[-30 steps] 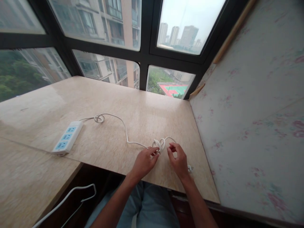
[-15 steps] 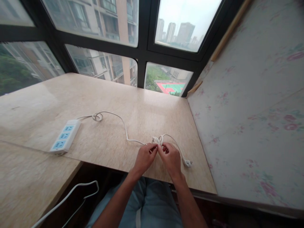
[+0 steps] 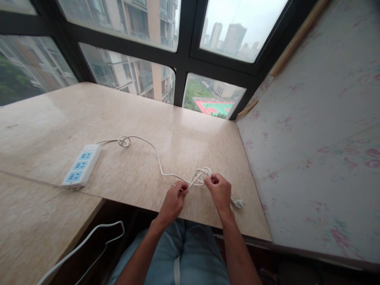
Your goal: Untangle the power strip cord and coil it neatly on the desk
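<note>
A white power strip (image 3: 80,165) with blue sockets lies on the beige stone sill (image 3: 142,130) at the left. Its white cord (image 3: 156,158) runs right through a small knot (image 3: 124,141) to a larger tangle of loops (image 3: 202,175) near the front edge. My left hand (image 3: 173,200) pinches the cord just left of that tangle. My right hand (image 3: 219,190) is closed on the loops at their right side. The cord's plug (image 3: 238,203) lies on the sill just right of my right wrist.
A flowered wall panel (image 3: 314,150) rises at the right of the sill. Dark-framed windows (image 3: 184,59) close off the back. A second white cable (image 3: 89,241) hangs below the sill's front edge at the left, beside my legs in light trousers (image 3: 190,261).
My hands came together on the tangle, then drew slightly apart. The loops now stretch between them, and the cord to the left has shifted a little.
</note>
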The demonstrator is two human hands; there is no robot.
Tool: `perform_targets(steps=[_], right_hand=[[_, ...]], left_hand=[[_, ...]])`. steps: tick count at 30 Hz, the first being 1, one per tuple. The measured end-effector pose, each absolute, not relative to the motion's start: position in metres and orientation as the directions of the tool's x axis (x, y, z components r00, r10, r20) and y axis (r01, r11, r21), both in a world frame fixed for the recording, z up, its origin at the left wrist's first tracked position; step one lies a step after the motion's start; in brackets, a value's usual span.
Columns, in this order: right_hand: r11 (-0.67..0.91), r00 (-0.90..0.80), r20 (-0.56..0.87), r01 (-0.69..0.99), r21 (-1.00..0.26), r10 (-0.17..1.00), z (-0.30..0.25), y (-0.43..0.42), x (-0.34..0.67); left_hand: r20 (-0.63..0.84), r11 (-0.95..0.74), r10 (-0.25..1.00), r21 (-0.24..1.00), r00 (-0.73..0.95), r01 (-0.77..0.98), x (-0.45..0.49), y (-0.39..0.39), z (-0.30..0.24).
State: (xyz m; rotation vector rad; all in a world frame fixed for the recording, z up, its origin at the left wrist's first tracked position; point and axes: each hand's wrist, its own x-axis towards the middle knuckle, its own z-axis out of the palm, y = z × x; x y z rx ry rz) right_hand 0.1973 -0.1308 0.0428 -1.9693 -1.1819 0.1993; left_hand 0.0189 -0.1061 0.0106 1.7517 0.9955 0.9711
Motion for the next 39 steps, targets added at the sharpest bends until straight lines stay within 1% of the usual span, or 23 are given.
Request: perform_targets(steps=[3,6,8,13,17,19,21,23,25,28,30,32,35,37,39], right_hand=[[-0.198,0.554,0.216,0.593,-0.781,0.804,0.038,-0.131,0.195],[-0.151,0.541,0.214,0.551,-0.821,0.814,0.034,-0.133,0.192],[-0.118,0.531,0.221,0.531,-0.839,0.818,0.030,-0.134,0.190],[-0.074,0.528,0.230,0.493,-0.867,0.818,0.023,-0.137,0.189],[-0.062,0.538,0.215,0.450,-0.891,0.815,0.016,-0.137,0.190],[-0.065,0.556,0.216,0.441,-0.895,0.802,0.011,-0.137,0.190],[-0.069,0.582,0.224,0.437,-0.897,0.782,0.006,-0.138,0.190],[-0.072,0.607,0.235,0.438,-0.896,0.759,0.001,-0.138,0.189],[-0.071,0.624,0.261,0.455,-0.888,0.737,-0.002,-0.138,0.189],[-0.064,0.635,0.303,0.487,-0.871,0.711,-0.005,-0.137,0.189],[-0.065,0.644,0.312,0.491,-0.869,0.699,-0.005,-0.136,0.189],[-0.066,0.651,0.302,0.477,-0.877,0.697,-0.004,-0.135,0.190],[-0.052,0.645,0.266,0.430,-0.901,0.716,-0.005,-0.134,0.191],[-0.047,0.642,0.246,0.403,-0.914,0.726,-0.007,-0.134,0.191],[-0.045,0.642,0.240,0.393,-0.918,0.728,-0.008,-0.134,0.191]], left_hand=[[0.217,-0.311,0.892,0.932,0.397,0.188,0.001,-0.106,0.013],[0.204,-0.342,0.849,0.915,0.488,0.213,-0.010,-0.105,0.024],[0.187,-0.356,0.840,0.899,0.509,0.257,-0.010,-0.104,0.035],[0.183,-0.343,0.902,0.855,0.392,0.390,0.019,-0.093,0.058],[0.160,-0.402,0.880,0.751,0.447,0.523,0.049,-0.083,0.064],[0.141,-0.397,0.882,0.735,0.449,0.549,0.056,-0.082,0.063],[0.150,-0.371,0.896,0.771,0.418,0.518,0.053,-0.086,0.060],[0.170,-0.326,0.917,0.841,0.361,0.432,0.041,-0.093,0.056],[0.146,-0.229,0.956,0.913,0.253,0.338,0.025,-0.103,0.049],[0.009,-0.015,0.999,0.979,0.033,0.203,-0.001,-0.118,0.036],[-0.082,0.084,0.996,0.993,-0.024,0.086,-0.017,-0.126,0.027],[-0.150,0.150,0.989,0.989,0.017,0.015,-0.032,-0.132,0.022],[-0.214,0.213,0.965,0.977,0.151,0.020,-0.050,-0.137,0.023],[-0.219,0.213,0.955,0.976,0.201,0.053,-0.057,-0.137,0.031],[-0.191,0.178,0.966,0.980,0.176,0.088,-0.056,-0.132,0.041]])
